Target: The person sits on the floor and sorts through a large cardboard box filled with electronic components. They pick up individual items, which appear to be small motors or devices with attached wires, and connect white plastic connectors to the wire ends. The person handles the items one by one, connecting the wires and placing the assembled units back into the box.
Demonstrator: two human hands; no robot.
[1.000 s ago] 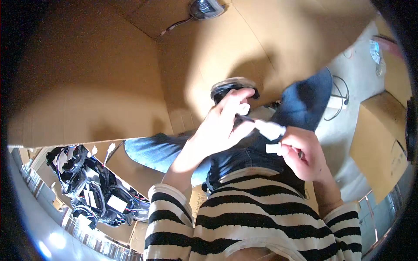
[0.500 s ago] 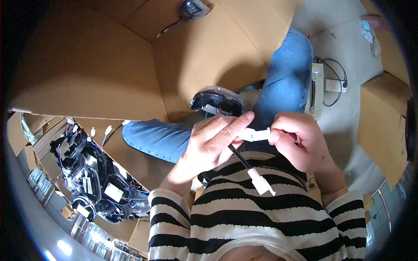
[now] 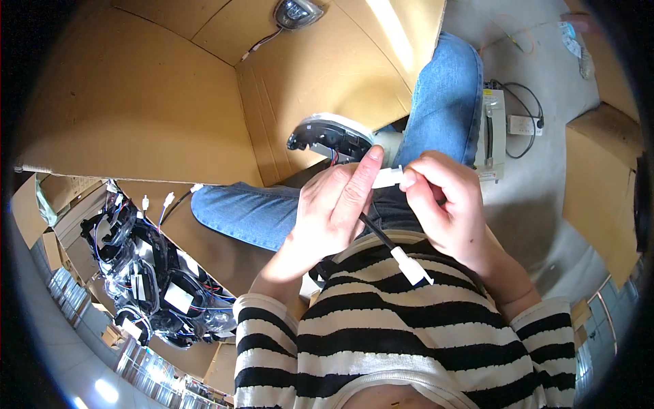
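A lamp unit (image 3: 334,138) with a black housing and clear rim lies just beyond my left hand (image 3: 330,211), red wires running from it toward the fingers. Between my hands is a small white piece (image 3: 387,178) that looks like a plug connector. My left hand's fingers close round its near end, partly hiding it. My right hand (image 3: 446,204) pinches the other end with thumb and forefinger. Below my left hand hangs a black cable (image 3: 378,230), ending in a white connector (image 3: 409,267) in front of my striped shirt.
A large open cardboard box (image 3: 136,123) stands ahead, with another lamp (image 3: 298,13) inside. Several black lamp units (image 3: 163,293) with wires fill a box at the left. At right are a pale device (image 3: 492,136), a power strip (image 3: 524,125) and a carton (image 3: 599,198).
Both hands have moved up, away from my body, and slightly left with the white piece. The lamp unit has shifted the same way, and the hanging connector has risen a little.
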